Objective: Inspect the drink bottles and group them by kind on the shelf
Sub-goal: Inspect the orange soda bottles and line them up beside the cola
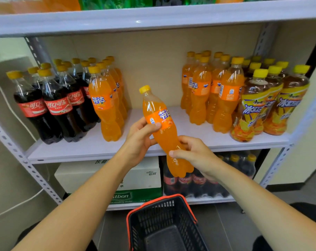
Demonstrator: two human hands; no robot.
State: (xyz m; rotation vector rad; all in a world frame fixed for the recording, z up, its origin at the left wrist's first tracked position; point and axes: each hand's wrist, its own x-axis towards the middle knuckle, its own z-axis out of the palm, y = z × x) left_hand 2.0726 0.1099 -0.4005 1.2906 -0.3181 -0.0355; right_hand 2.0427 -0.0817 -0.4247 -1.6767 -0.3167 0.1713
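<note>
I hold an orange soda bottle (160, 122) with a yellow cap in front of the middle shelf (92, 147), tilted with its cap up and to the left. My left hand (140, 138) grips it at the label, thumb across the front. My right hand (193, 153) grips its lower body. On the shelf stand cola bottles (50, 105) at the left, a row of orange soda bottles (106, 105) beside them, more orange soda bottles (211, 91) right of centre, and iced tea bottles (265, 104) at the far right.
A gap of bare shelf lies between the two orange soda groups. A black basket (164, 223) with a red rim sits on the floor below my arms. The lower shelf holds white cartons (142, 176) and a wrapped pack of cola (198, 183). Metal uprights frame both sides.
</note>
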